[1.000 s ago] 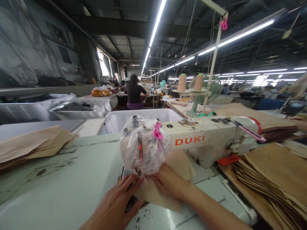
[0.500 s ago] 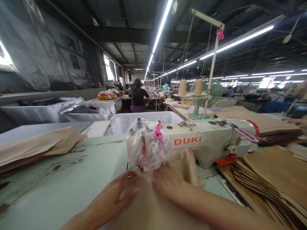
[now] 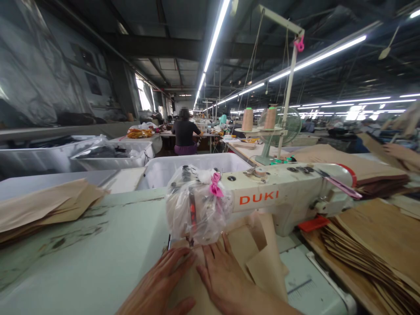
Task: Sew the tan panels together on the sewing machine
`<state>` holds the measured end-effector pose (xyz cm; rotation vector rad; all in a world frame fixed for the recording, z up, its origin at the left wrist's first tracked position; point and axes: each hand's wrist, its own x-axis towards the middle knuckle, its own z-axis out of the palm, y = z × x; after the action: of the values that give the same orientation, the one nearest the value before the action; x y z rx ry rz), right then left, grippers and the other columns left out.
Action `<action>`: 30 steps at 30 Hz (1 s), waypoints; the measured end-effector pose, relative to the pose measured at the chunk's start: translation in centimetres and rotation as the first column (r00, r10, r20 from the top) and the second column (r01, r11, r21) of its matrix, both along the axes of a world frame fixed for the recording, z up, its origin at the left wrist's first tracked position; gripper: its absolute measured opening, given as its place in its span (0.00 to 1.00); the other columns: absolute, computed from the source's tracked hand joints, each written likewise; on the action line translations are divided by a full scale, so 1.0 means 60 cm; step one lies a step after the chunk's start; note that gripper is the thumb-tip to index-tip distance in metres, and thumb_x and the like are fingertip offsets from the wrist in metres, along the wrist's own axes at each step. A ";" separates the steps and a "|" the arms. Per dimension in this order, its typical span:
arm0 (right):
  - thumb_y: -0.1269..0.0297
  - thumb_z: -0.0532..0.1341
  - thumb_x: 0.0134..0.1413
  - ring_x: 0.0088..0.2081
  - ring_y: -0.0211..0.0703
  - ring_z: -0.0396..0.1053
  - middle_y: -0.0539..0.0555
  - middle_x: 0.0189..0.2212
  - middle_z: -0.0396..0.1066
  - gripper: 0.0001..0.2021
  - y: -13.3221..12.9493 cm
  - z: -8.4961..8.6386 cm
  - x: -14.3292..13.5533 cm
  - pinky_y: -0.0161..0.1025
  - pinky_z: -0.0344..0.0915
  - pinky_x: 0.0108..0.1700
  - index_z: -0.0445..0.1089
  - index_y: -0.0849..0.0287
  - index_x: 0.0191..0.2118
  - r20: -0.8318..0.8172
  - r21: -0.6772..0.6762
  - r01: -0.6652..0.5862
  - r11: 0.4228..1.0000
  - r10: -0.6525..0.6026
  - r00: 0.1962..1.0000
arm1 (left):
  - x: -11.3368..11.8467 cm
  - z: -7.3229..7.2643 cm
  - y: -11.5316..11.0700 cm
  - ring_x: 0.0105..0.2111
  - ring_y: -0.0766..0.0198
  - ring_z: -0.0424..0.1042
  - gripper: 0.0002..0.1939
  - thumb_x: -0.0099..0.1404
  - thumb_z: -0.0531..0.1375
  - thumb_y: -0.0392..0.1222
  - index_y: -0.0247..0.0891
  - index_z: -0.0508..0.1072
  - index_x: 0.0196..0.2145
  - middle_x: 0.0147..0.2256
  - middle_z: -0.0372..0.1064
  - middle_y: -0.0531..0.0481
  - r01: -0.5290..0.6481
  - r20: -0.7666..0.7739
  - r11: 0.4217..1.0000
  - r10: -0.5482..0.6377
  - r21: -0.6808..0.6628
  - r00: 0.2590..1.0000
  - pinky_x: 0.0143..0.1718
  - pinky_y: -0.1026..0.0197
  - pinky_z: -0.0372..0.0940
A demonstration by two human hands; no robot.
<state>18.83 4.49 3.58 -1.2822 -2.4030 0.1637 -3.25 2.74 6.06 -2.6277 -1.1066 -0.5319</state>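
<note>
A white sewing machine marked DUKI stands before me, its needle end wrapped in a clear plastic bag with a pink tie. Beige fabric lies under the needle end and bunches up beneath the machine's arm. My left hand rests on the fabric's left edge, fingers stretched toward the presser foot, thumb apart. Flat on the fabric to the right of the foot lies my right hand, fingers extended. The fabric's near end drops out of the picture between my wrists.
Folded beige pieces lie at the table's left. A brown stack of cut pieces is at right. White bins stand behind the machine. Thread cones and a fan rise beyond. A person's hand shows far right.
Both hands have come nearer to me and closer together on the fabric. More of the fabric now shows folded under the machine's arm. My view has shifted slightly.
</note>
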 end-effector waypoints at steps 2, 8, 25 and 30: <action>0.59 0.53 0.71 0.69 0.59 0.50 0.63 0.67 0.56 0.27 0.001 -0.003 0.002 0.67 0.43 0.69 0.53 0.60 0.70 0.002 -0.010 -0.012 1.000 0.012 1.000 | 0.000 0.001 -0.002 0.54 0.49 0.74 0.34 0.58 0.68 0.48 0.42 0.68 0.61 0.58 0.70 0.42 0.013 0.030 0.998 -0.015 0.063 0.999 0.55 0.53 0.70; 0.61 0.55 0.68 0.69 0.63 0.50 0.65 0.67 0.55 0.27 0.009 -0.011 -0.001 0.69 0.40 0.69 0.55 0.62 0.69 0.021 0.008 0.004 1.000 -0.004 1.000 | -0.004 -0.006 0.009 0.53 0.50 0.74 0.34 0.58 0.67 0.49 0.45 0.68 0.61 0.58 0.70 0.45 0.031 0.080 0.997 -0.036 0.067 0.996 0.57 0.54 0.68; 0.60 0.54 0.69 0.70 0.61 0.47 0.61 0.69 0.50 0.29 0.018 -0.003 -0.010 0.68 0.40 0.69 0.49 0.60 0.71 0.032 -0.021 0.028 0.999 -0.027 0.999 | 0.001 -0.001 0.015 0.56 0.49 0.72 0.35 0.58 0.67 0.45 0.41 0.68 0.62 0.60 0.68 0.42 0.020 0.083 1.000 -0.022 0.020 0.996 0.58 0.50 0.67; 0.60 0.52 0.70 0.71 0.60 0.44 0.60 0.71 0.46 0.30 0.013 0.003 -0.009 0.67 0.42 0.69 0.46 0.58 0.72 0.021 -0.029 0.030 0.999 -0.030 0.999 | 0.000 0.000 0.016 0.56 0.51 0.72 0.33 0.59 0.66 0.46 0.42 0.69 0.61 0.59 0.68 0.43 0.022 0.087 0.999 -0.024 0.024 0.996 0.59 0.53 0.65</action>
<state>18.27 5.24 3.75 -1.3384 -2.4051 0.1782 -3.27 3.69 6.07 -2.6227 -1.0899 -0.6654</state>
